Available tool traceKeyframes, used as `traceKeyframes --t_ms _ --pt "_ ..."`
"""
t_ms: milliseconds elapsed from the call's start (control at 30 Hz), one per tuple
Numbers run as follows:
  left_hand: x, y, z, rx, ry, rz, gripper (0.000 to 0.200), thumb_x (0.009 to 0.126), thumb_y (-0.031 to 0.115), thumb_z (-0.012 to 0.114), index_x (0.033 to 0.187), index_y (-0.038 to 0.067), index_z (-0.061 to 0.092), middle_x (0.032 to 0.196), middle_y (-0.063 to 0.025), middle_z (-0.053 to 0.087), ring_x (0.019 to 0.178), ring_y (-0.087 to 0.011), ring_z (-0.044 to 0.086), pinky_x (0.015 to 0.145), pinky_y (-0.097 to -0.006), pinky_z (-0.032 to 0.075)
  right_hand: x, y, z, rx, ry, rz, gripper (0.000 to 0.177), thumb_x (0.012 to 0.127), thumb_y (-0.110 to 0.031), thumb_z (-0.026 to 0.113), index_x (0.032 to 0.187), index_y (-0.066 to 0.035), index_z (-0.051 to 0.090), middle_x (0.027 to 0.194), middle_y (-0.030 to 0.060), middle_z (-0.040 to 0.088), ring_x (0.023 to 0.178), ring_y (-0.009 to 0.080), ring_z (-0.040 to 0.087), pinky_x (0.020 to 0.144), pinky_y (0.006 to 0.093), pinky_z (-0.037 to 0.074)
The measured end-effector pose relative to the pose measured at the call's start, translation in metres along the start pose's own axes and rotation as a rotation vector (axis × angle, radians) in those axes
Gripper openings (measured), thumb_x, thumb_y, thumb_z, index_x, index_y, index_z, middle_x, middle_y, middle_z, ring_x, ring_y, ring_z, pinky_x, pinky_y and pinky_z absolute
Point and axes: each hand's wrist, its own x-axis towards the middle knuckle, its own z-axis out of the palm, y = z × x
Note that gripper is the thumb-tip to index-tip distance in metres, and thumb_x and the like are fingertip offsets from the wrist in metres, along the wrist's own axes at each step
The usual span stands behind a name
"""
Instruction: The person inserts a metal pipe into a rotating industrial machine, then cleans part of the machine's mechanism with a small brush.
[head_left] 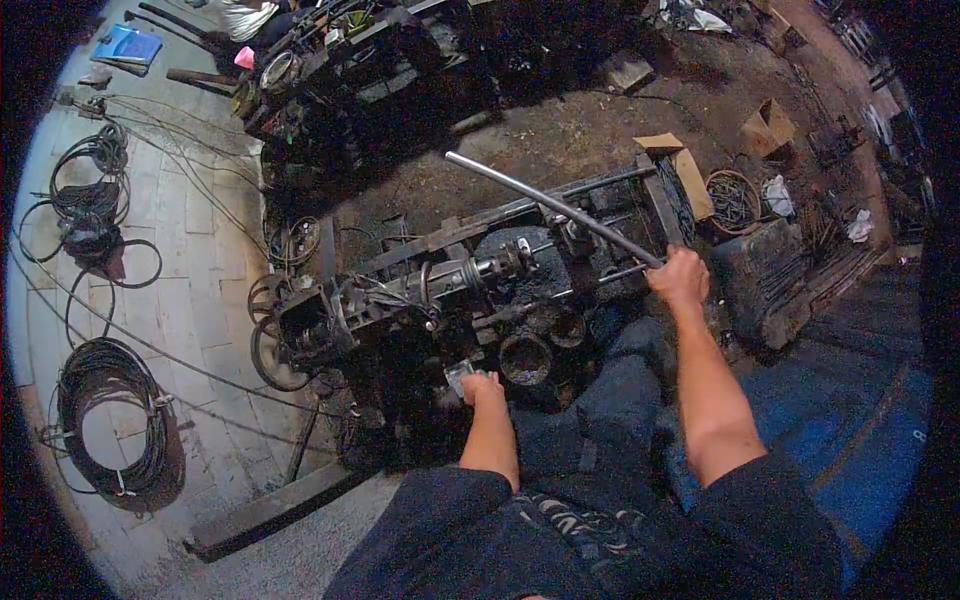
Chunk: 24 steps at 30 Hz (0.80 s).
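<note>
My right hand is closed around the lower end of a long, bright metal rod. The rod slants up and to the left, passing over the frame of a dark, greasy machine. Low at the machine's near side, my left hand has its fingers curled at a small, pale, shiny thing; I cannot tell its kind. Just right of that hand is a round, dark metal opening. A bright spindle-like part lies along the machine's middle, between the two hands.
Coiled black cable and tangled cords lie on the pale tiles at left. A long beam rests near my feet. Beyond the machine stand another dark machine, an open carton and a round basket of metal pieces.
</note>
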Motion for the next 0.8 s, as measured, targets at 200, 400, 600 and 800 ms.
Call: traceKeyframes --t_ms 200,400,600,800 --pt "0.039 -0.011 0.001 0.023 -0.057 -0.038 0.034 0.085 0.020 0.045 0.096 -0.010 0.056 0.092 -0.0181 0.063 0.072 -0.0335 0.062 0.067 -0.0435 0.056 -0.005 -0.007 -0.008 0.008 -0.020 0.014 0.040 0.071 -0.030 0.069 0.102 -0.005 0.068 0.100 0.0209 0.065 0.095 0.0364 0.063 0.084 0.0436 0.050" --pt "0.018 -0.007 -0.001 0.015 -0.047 0.015 0.031 0.083 0.018 0.044 0.090 -0.009 0.055 0.086 -0.0183 0.062 0.068 -0.0322 0.061 0.063 -0.0431 0.055 -0.002 0.001 0.005 0.012 0.018 0.003 0.039 0.068 -0.029 0.071 0.101 -0.008 0.068 0.097 0.0205 0.066 0.094 0.0359 0.063 0.083 0.0431 0.050" --pt "0.015 -0.005 -0.002 0.016 -0.073 0.009 0.031 0.082 0.019 0.045 0.091 -0.010 0.053 0.088 -0.0191 0.061 0.073 -0.0349 0.062 0.066 -0.0431 0.056 0.003 0.006 0.014 0.038 0.052 -0.011 0.038 0.066 -0.027 0.070 0.096 -0.003 0.068 0.096 0.0222 0.066 0.090 0.0384 0.064 0.082 0.0444 0.051" --pt "0.032 -0.012 0.001 0.028 -0.065 0.019 0.037 0.083 0.019 0.045 0.099 -0.014 0.051 0.093 -0.0217 0.061 0.084 -0.0404 0.063 0.075 -0.0463 0.056 -0.003 -0.005 -0.003 0.012 0.017 0.019 0.039 0.067 -0.028 0.070 0.100 -0.007 0.067 0.096 0.0202 0.066 0.092 0.0368 0.063 0.082 0.0432 0.051"
